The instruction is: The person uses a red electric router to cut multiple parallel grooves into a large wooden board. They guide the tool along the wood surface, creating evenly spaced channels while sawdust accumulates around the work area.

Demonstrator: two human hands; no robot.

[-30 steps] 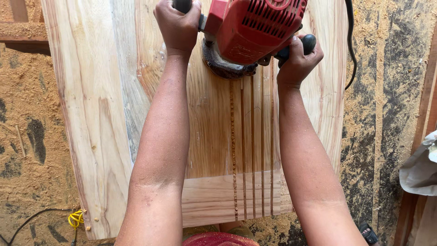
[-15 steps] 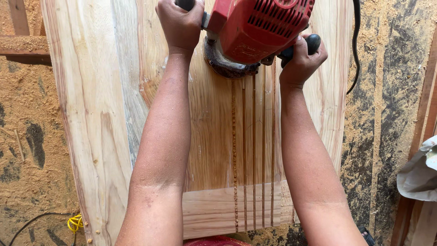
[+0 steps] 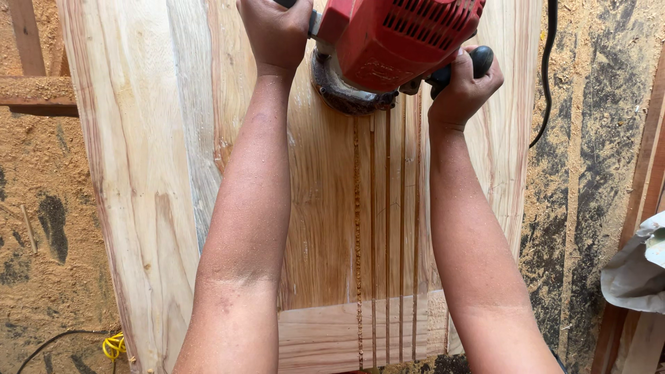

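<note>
Both hands, the left hand (image 3: 275, 31) and right hand (image 3: 463, 86), clench the side handles of the red router (image 3: 395, 48) between them on the wooden panel (image 3: 145, 173), where uneven pressure could likely wander its parallel grooves (image 3: 386, 242) below

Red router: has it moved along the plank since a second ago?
Yes: the red router has travelled farther from the plank's cross seam, away from the person.

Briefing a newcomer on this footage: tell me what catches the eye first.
A red power router sits at the top centre of a pale wooden slab, gripped by the left hand and right hand. Parallel grooves run from its base toward the slab's near edge. Sawdust covers the floor around it.
</note>
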